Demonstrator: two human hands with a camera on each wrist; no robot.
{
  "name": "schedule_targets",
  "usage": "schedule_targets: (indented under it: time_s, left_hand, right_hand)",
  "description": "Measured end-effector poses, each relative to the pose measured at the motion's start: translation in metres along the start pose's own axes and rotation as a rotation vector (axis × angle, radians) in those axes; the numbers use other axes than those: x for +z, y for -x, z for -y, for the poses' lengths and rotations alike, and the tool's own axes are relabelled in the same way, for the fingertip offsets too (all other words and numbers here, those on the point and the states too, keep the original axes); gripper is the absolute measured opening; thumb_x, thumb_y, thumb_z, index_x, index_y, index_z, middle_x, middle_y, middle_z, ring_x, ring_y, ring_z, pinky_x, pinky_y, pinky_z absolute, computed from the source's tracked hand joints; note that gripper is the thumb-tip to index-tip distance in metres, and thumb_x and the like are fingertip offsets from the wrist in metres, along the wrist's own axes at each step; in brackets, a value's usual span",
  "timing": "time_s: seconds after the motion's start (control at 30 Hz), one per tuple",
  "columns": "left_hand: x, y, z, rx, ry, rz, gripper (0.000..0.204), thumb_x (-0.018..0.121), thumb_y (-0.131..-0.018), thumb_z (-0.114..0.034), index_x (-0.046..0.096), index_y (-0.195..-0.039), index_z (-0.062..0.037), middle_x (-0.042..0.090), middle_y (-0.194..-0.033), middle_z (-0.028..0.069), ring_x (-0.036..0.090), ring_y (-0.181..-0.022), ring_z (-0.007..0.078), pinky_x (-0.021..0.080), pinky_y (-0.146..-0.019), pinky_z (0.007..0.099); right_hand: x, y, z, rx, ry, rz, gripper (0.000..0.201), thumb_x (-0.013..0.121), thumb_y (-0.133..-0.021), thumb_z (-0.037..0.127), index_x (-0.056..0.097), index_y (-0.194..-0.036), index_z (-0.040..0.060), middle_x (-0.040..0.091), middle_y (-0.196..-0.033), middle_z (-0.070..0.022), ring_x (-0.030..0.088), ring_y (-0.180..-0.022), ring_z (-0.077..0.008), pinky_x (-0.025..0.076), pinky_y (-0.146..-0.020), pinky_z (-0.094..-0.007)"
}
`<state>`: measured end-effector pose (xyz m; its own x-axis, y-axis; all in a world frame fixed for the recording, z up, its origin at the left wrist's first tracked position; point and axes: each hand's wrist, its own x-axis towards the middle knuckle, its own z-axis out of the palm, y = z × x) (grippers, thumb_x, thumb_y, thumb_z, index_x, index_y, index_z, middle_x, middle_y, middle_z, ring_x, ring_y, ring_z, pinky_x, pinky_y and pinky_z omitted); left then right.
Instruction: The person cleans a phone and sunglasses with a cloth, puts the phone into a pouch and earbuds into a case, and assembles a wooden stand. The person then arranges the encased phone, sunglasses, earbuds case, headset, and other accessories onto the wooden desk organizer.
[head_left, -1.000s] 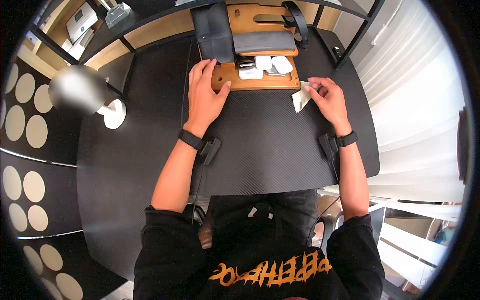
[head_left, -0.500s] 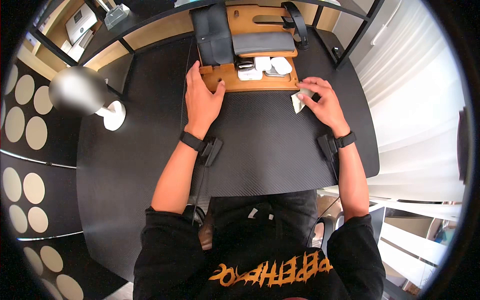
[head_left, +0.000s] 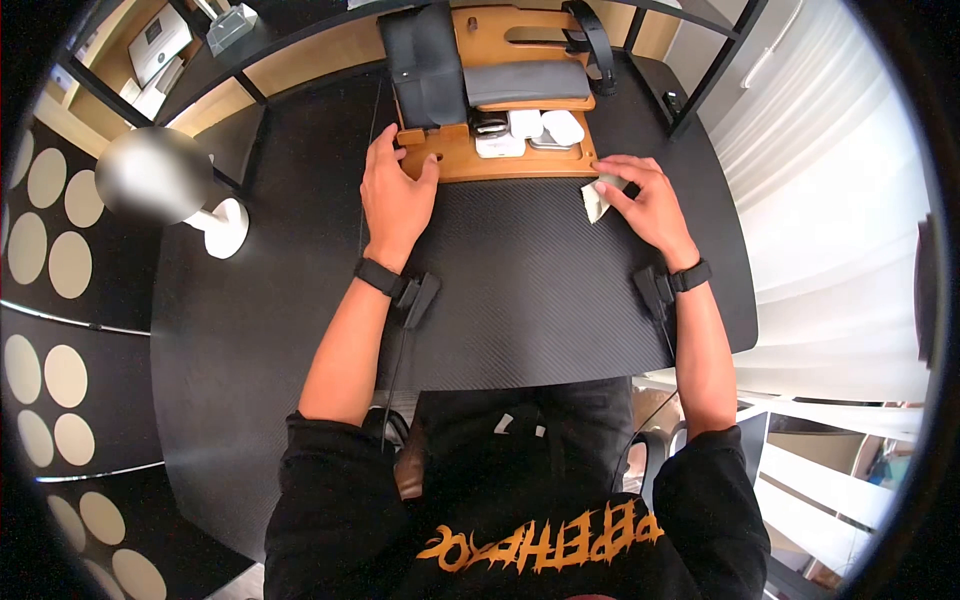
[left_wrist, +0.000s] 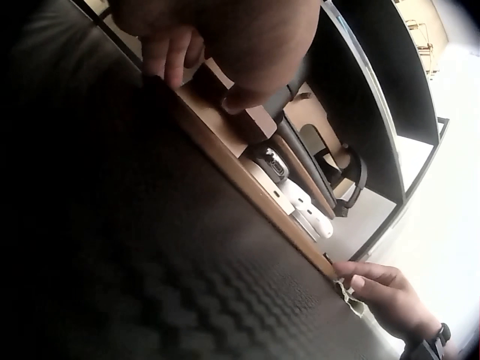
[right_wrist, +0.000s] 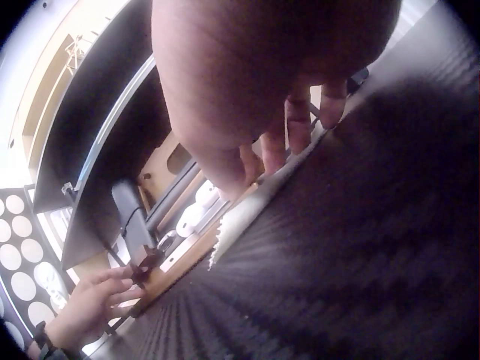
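The wooden stand (head_left: 460, 160) lies crosswise; left fingers (head_left: 379, 158) spread at one end; right fingers (head_left: 632, 167) pinch a pale cloth (head_left: 594, 204) opposite.

Bright light on the right, glowing through a long white curtain (head_left: 815, 220)!
And here's the black desk (head_left: 480, 320), spreading right across the middle; a black shelf (head_left: 290, 35) runs along the top, dark panels (head_left: 105, 265) with pale circles line the far left, and pale floor (head_left: 238, 586) peeks in at lower left.
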<state>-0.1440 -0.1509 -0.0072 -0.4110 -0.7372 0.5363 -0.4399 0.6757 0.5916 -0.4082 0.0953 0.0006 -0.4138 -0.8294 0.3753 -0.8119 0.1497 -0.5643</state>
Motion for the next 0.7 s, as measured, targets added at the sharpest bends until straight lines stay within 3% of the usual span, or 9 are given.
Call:
schedule_targets:
  time_s: [0.1, 0.2, 0.27, 0.3, 0.37, 0.47, 0.6, 0.7]
  left_hand:
    - [-0.003, -0.005, -0.004, -0.01, 0.03, 0.003, 0.063, 0.079, -0.093, -0.02, 0.056, -0.145, 0.006, 0.067, -0.134, 0.0244, 0.072, -0.117, 0.0321, 0.06, -0.087, 0.0418]
    - [-0.001, 0.0, -0.002, 0.013, 0.014, 0.001, 0.062, 0.078, -0.093, -0.019, 0.056, -0.145, 0.0054, 0.067, -0.134, 0.0241, 0.072, -0.116, 0.0317, 0.06, -0.087, 0.0423]
    - [-0.003, -0.003, -0.001, 0.018, 0.02, 0.013, 0.061, 0.078, -0.093, -0.018, 0.057, -0.145, 0.0037, 0.067, -0.135, 0.0228, 0.073, -0.116, 0.032, 0.06, -0.087, 0.0425]
    - [-0.003, -0.005, -0.002, 0.02, 0.026, 0.0, 0.061, 0.078, -0.093, -0.018, 0.057, -0.145, 0.0037, 0.067, -0.135, 0.0228, 0.073, -0.116, 0.032, 0.06, -0.087, 0.0425]
    - [-0.002, -0.003, -0.002, -0.005, 0.037, 0.008, 0.057, 0.077, -0.093, -0.017, 0.059, -0.144, 0.0013, 0.068, -0.134, 0.0212, 0.073, -0.114, 0.0323, 0.06, -0.087, 0.0427]
    - [-0.001, -0.002, 0.0, 0.015, 0.038, -0.015, 0.054, 0.077, -0.093, -0.017, 0.06, -0.141, -0.0002, 0.069, -0.132, 0.0205, 0.073, -0.111, 0.0322, 0.06, -0.086, 0.0426]
    - [-0.001, -0.003, 0.003, 0.003, 0.062, -0.011, 0.052, 0.077, -0.093, -0.016, 0.06, -0.14, -0.0009, 0.07, -0.128, 0.0201, 0.073, -0.109, 0.0325, 0.06, -0.085, 0.0428]
    - [-0.002, -0.003, 0.002, -0.004, 0.083, -0.01, 0.05, 0.077, -0.093, -0.016, 0.061, -0.138, -0.0013, 0.07, -0.127, 0.0199, 0.073, -0.108, 0.0325, 0.06, -0.085, 0.0433]
  right_hand:
    - [-0.003, -0.006, 0.008, 0.035, -0.024, 0.0, 0.031, 0.08, -0.094, 0.023, 0.08, -0.122, 0.0116, 0.075, -0.13, -0.0078, 0.065, -0.12, -0.0288, 0.051, -0.106, -0.0399]
    - [0.002, -0.003, -0.002, 0.026, -0.006, -0.006, 0.03, 0.079, -0.094, 0.022, 0.081, -0.121, 0.0106, 0.075, -0.13, -0.0079, 0.064, -0.12, -0.0284, 0.054, -0.101, -0.0395]
    - [0.004, -0.005, -0.005, -0.099, 0.054, -0.084, 0.033, 0.08, -0.094, 0.021, 0.079, -0.125, 0.0098, 0.076, -0.127, -0.008, 0.068, -0.109, -0.0229, 0.057, -0.088, -0.0356]
    - [0.004, -0.009, -0.006, -0.111, 0.062, -0.088, 0.033, 0.08, -0.094, 0.021, 0.079, -0.125, 0.0098, 0.076, -0.127, -0.008, 0.068, -0.109, -0.0229, 0.057, -0.088, -0.0356]
    - [0.004, -0.017, -0.003, 0.18, -0.22, -0.281, 0.043, 0.082, -0.094, 0.022, 0.073, -0.134, 0.0078, 0.073, -0.129, -0.0093, 0.069, -0.096, -0.0164, 0.056, -0.077, -0.0307]
    - [-0.007, -0.04, 0.009, 0.139, -0.211, -0.416, 0.054, 0.083, -0.094, 0.022, 0.066, -0.142, 0.0055, 0.069, -0.134, -0.0116, 0.068, -0.086, -0.0128, 0.055, -0.075, -0.0277]
    - [-0.011, -0.08, 0.022, 0.062, -0.204, -0.484, 0.062, 0.084, -0.094, 0.025, 0.061, -0.147, 0.0033, 0.064, -0.141, -0.0153, 0.071, -0.086, -0.0147, 0.057, -0.075, -0.0293]
    - [-0.001, -0.113, 0.0, 0.05, -0.22, -0.452, 0.058, 0.083, -0.094, 0.028, 0.064, -0.142, 0.001, 0.07, -0.133, -0.0165, 0.073, -0.086, -0.0154, 0.058, -0.076, -0.0308]
